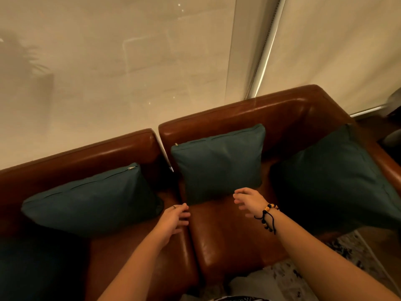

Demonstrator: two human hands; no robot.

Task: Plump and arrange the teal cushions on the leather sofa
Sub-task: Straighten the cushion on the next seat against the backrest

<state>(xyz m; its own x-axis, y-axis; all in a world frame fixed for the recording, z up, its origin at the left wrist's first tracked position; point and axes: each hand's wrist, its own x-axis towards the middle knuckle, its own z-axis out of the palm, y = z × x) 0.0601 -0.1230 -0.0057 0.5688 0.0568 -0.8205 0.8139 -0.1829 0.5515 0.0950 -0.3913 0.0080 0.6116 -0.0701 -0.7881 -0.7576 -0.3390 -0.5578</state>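
Both hands empty, fingers spread: left hand (173, 219) & right hand (249, 202) just below middle teal cushion (219, 164), upright vs leather sofa (234, 231) back. Best grab both sides evenly, then squeeze inward.

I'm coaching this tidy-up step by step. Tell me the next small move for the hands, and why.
Probably close both hands on the middle cushion's lower corners. It stands against the sofa back, and the left hand and right hand are open and empty just below its bottom edge, so gripping to plump it looks nearest.
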